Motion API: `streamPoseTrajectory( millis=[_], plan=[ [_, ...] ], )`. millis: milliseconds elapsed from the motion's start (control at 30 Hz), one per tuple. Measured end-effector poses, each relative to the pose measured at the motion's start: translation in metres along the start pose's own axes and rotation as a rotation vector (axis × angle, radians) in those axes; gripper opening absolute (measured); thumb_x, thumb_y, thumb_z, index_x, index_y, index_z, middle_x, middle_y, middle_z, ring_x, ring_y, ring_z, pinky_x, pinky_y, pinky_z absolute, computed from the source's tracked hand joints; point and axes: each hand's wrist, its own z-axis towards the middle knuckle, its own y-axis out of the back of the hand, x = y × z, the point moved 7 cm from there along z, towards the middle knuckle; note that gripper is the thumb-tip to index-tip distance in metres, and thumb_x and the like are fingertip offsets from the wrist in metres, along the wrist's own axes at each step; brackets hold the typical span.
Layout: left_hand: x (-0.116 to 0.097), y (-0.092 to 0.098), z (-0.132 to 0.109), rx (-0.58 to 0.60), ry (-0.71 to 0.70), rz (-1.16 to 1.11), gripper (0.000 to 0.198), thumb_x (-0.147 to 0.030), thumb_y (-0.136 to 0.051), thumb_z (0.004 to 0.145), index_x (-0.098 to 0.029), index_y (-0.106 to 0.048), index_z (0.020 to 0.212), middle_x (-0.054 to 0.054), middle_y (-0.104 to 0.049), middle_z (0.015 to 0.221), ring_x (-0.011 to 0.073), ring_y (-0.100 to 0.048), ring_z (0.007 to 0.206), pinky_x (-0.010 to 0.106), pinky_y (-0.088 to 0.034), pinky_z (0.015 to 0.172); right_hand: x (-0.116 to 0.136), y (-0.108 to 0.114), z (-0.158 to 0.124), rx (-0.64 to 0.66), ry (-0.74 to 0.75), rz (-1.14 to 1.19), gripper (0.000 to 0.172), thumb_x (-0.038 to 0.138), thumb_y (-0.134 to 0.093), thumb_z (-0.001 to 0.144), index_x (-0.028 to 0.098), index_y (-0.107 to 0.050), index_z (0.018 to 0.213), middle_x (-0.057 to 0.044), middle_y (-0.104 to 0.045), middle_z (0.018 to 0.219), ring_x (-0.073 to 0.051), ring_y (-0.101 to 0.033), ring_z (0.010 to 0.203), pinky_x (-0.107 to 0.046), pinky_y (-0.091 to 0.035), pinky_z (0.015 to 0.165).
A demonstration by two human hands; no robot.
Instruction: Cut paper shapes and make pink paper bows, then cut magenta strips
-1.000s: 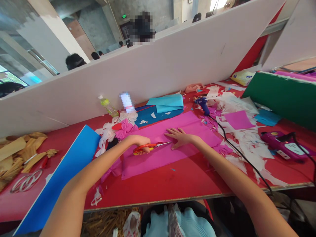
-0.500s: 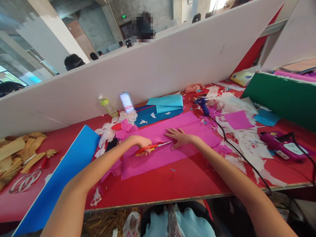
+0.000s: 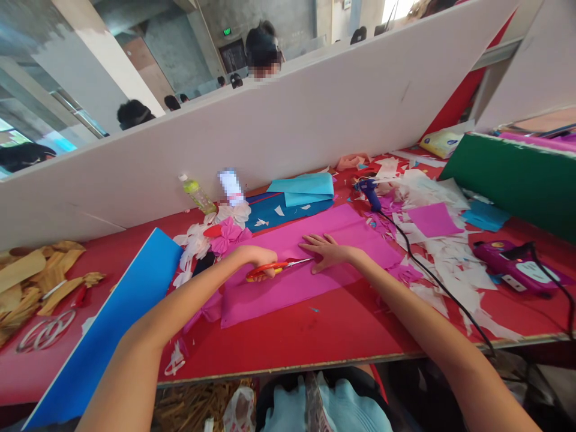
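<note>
A large magenta sheet [image 3: 270, 300] lies flat on the red table [image 3: 306, 342]. My left hand [image 3: 264, 261] is closed on the orange-red handles of the scissors [image 3: 283, 265]. Their blades lie over the middle of the sheet and point right, with the tips close to my other hand. Flat on the sheet, its fingers spread and pointing left, rests my right hand [image 3: 324, 251]. It holds nothing. The undersides of both palms are hidden.
A blue board [image 3: 121, 312] stands at the left. Pink and white paper flowers [image 3: 230, 235], a bottle [image 3: 198, 193] and a lit phone [image 3: 231, 187] sit behind. To the right are a blue glue gun [image 3: 369, 193] with a black cord, paper scraps [image 3: 463, 258] and a purple device [image 3: 517, 267].
Both hands and the scissors have hardly moved. Beyond the partition, a person's head at the far left has shifted slightly right.
</note>
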Motion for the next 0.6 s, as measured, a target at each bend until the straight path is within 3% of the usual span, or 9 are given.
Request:
streamPoseTrajectory(
  millis=[167,333,600],
  plan=[
    [0.006,-0.003,0.003,0.001,0.001,-0.019,0.017,-0.022,-0.052,0.067,-0.013,-0.062,0.057,0.005,-0.065,0.056,0.0157,-0.059,0.049,0.024,-0.048,0.045,-0.004,0.007,-0.004,-0.042,0.012,0.027,0.106,0.07,-0.059,0.063,0.024,-0.012,0.146,-0.01,0.001,0.152,-0.03,0.001,0.139,-0.051,-0.002,0.11],
    [0.013,-0.007,0.0,0.004,0.03,-0.05,0.016,-0.023,-0.053,0.067,-0.012,-0.063,0.064,0.006,-0.065,0.057,0.0155,-0.059,0.047,0.024,-0.048,0.044,-0.015,0.015,-0.01,-0.052,-0.012,0.022,0.098,0.066,-0.06,0.064,0.03,-0.017,0.145,-0.007,-0.005,0.153,-0.031,0.0,0.139,-0.055,-0.003,0.108],
    [0.011,-0.009,-0.002,0.038,0.0,-0.094,0.022,-0.026,-0.055,0.067,-0.011,-0.066,0.078,0.007,-0.068,0.065,0.0162,-0.061,0.054,0.026,-0.05,0.048,-0.027,0.01,-0.011,-0.024,-0.048,0.021,0.097,0.06,-0.064,0.063,0.031,-0.019,0.144,-0.006,-0.005,0.153,-0.035,0.0,0.138,-0.058,-0.003,0.107]
  ],
)
